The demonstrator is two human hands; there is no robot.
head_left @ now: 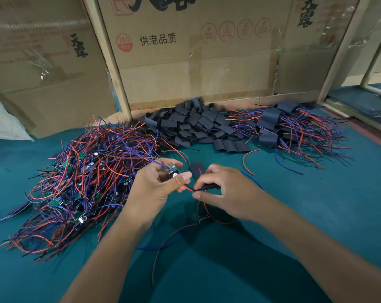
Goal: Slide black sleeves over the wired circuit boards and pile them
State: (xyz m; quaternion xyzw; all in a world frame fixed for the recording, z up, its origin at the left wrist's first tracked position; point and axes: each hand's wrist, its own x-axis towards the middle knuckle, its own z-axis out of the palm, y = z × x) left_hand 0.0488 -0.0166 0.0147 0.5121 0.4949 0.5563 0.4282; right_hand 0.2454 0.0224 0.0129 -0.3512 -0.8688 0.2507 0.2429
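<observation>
My left hand [154, 186] grips a small green circuit board [173, 171] with red and blue wires trailing from it. My right hand [224, 191] pinches a black sleeve [210, 187] together with the red wire's end at its mouth. A second black sleeve [197, 169] sticks up between the two hands. Both hands hover above the green table [294, 215] near its middle. On the left lies a heap of bare wired boards [87, 182]. A heap of loose black sleeves [196, 125] sits at the back centre. The pile of sleeved boards [290, 130] lies at the back right.
Cardboard sheets [196, 62] in wooden frames wall off the back of the table. Loose red, blue and dark wires [248, 162] lie on the cloth around and below my hands. A white plastic sheet [1, 123] shows at the far left.
</observation>
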